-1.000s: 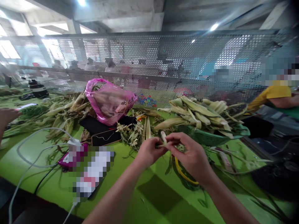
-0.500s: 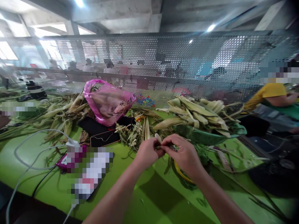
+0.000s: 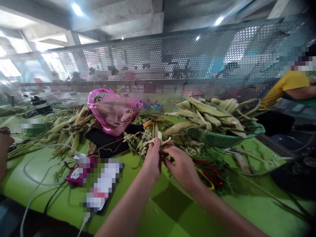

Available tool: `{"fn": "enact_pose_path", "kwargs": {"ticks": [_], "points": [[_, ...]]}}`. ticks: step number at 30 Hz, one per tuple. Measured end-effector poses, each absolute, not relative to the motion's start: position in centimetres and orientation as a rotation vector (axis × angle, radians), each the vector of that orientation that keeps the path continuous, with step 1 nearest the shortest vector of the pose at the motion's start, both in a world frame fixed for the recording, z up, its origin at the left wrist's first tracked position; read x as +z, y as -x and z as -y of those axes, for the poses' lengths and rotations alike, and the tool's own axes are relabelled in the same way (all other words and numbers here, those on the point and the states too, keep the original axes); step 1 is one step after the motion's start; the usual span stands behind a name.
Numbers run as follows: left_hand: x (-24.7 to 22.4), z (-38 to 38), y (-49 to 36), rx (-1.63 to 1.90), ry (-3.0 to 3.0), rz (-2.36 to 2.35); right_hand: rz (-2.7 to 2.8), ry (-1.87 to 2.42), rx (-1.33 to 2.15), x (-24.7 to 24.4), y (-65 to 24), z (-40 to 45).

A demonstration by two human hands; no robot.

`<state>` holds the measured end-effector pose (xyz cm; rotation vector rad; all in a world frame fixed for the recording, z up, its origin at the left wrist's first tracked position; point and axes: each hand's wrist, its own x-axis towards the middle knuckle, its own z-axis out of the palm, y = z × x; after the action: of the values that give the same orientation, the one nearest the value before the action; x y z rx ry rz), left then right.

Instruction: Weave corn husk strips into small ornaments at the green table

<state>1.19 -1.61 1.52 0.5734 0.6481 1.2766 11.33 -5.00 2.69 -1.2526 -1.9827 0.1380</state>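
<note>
Both hands meet at a pale husk piece above the green surface

The left hand [image 3: 153, 159] has its fingers clasped about a pale husk piece [image 3: 160, 135], the thumb pressed along its near side. The right hand [image 3: 182, 168] is just beside it, its fingers bent and their tips together at the piece's lower end; whether they grip it cannot be told, since the tips are partly hidden. The husk piece stands roughly upright between the hands, with pale strips spreading to both sides of it, above the green surface [image 3: 153, 220].

Just behind the left hand lies a heap of small pale strips [image 3: 140, 143]. Under and beside the right wrist are a yellow loop [image 3: 209, 183] and a red loop [image 3: 217, 174], near some green strands [image 3: 225, 186]. Farther back on the right, a green basket [image 3: 222, 141] bears a high pile of dry husks [image 3: 212, 113].

A pink bag [image 3: 116, 113], filled and lettered in black, stands left of centre, with more loose husks [image 3: 66, 128] to its left. In front of it lies a black phone [image 3: 108, 153]. Nearer are a purple power strip [image 3: 76, 177], a white cable [image 3: 59, 144] and a second phone with a blurred screen [image 3: 103, 184]. A metal screen [image 3: 135, 65] full of holes runs behind. Another person's hand [image 3: 4, 141] shows at the left edge; a person in a yellow top [image 3: 293, 82] is at the far right.
</note>
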Motion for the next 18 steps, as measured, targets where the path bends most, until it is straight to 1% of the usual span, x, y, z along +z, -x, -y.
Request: {"fn": "enact_pose_path", "kwargs": {"ticks": [3, 7, 18], "points": [[1.5, 1.9, -1.6, 1.264, -0.586, -0.671, 1.996, 1.375, -0.063, 1.9, -11.6, 4.6], [1.8, 2.4, -1.8, 1.269, -0.609, -0.655, 2.007, 1.397, -0.274, 1.7, -12.0, 4.6], [1.3, 2.7, -2.5, 1.308, -0.682, -0.680, 2.091, 1.390, -0.566, 2.3, -12.3, 4.7]]}}
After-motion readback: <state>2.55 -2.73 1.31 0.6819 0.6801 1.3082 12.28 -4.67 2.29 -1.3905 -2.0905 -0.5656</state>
